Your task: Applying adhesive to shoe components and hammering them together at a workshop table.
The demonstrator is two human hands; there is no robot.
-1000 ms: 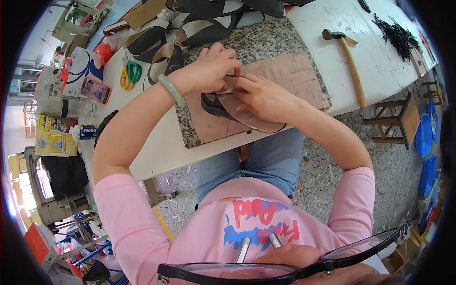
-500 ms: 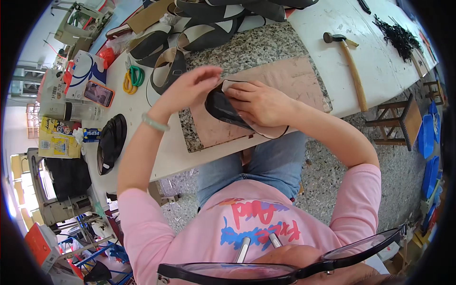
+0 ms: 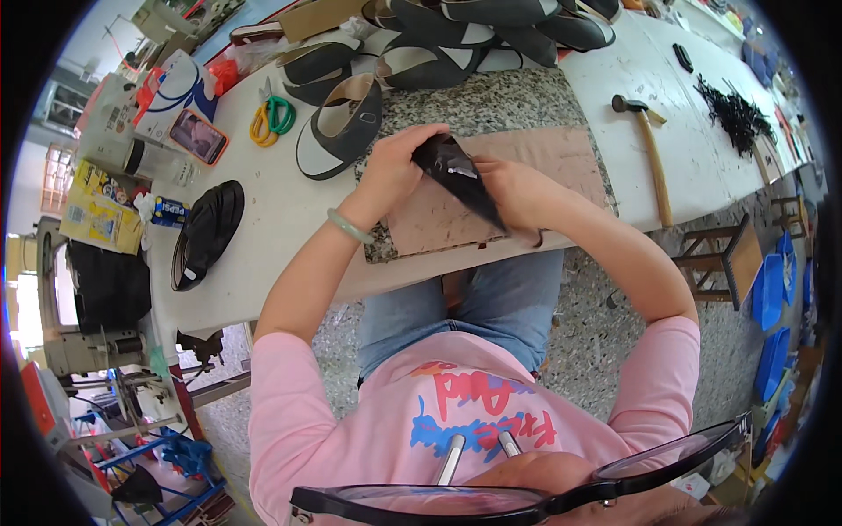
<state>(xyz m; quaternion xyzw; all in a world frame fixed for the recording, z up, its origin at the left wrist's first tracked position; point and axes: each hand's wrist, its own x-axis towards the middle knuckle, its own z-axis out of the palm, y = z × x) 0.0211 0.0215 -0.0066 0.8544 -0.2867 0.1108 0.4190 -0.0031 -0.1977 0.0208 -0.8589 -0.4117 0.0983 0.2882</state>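
A glossy black shoe upper (image 3: 458, 174) is tilted on its side between my hands, just over the tan work board (image 3: 561, 167). Its far end is gripped by my left hand (image 3: 400, 168), whose fingertips disappear behind it. My right hand (image 3: 516, 195) closes on the upper's right side, fingers curled in and partly hidden. Beneath the board lies a speckled stone slab (image 3: 491, 92). Left of the slab stands a dark grey shoe upper with a pale lining (image 3: 338, 127).
More dark uppers (image 3: 430, 66) are heaped at the back. Green and yellow scissors (image 3: 272, 118), a phone (image 3: 199, 136) and stacked black straps (image 3: 208, 232) lie on the left. A hammer (image 3: 651, 162) and a pile of black strips (image 3: 735, 114) lie right. A wooden stool (image 3: 724, 259) stands beyond the table edge.
My left hand has come down onto the upper, which it was apart from before. The upper has been lifted and turned, showing its shiny outside. The view has shifted slightly.
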